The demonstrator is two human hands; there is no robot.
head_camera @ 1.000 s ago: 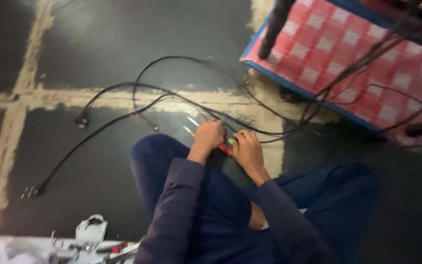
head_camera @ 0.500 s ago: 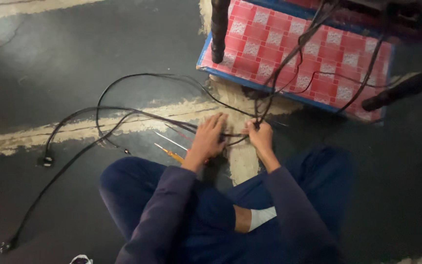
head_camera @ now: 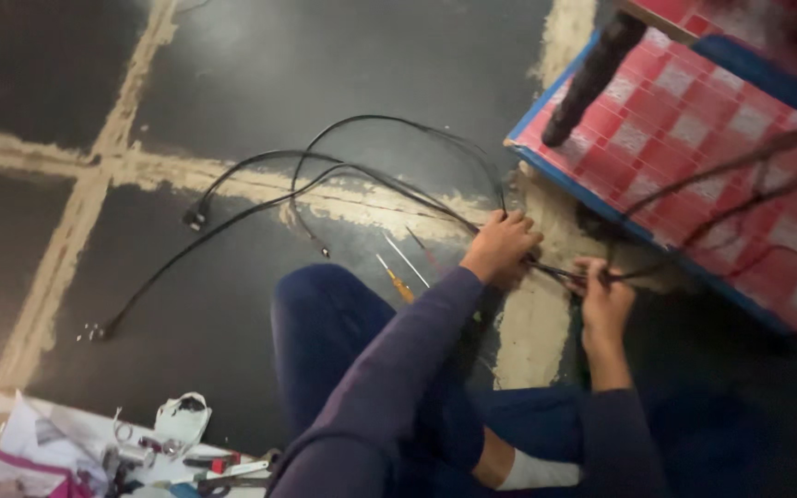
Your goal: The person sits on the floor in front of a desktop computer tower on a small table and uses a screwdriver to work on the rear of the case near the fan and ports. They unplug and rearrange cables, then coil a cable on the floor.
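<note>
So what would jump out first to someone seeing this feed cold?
Probably the thin black cables looping across the dark floor, gathered at centre right where the left hand and right hand both grip them. Next, the red-and-white checked mat with a blue edge at upper right. Last, the small yellow-handled screwdriver lying by the person's knee.

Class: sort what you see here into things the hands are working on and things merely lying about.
In hand:
left hand
right hand
black cables

Lying about:
screwdrivers
red checked mat
heap of small tools and paper
</note>
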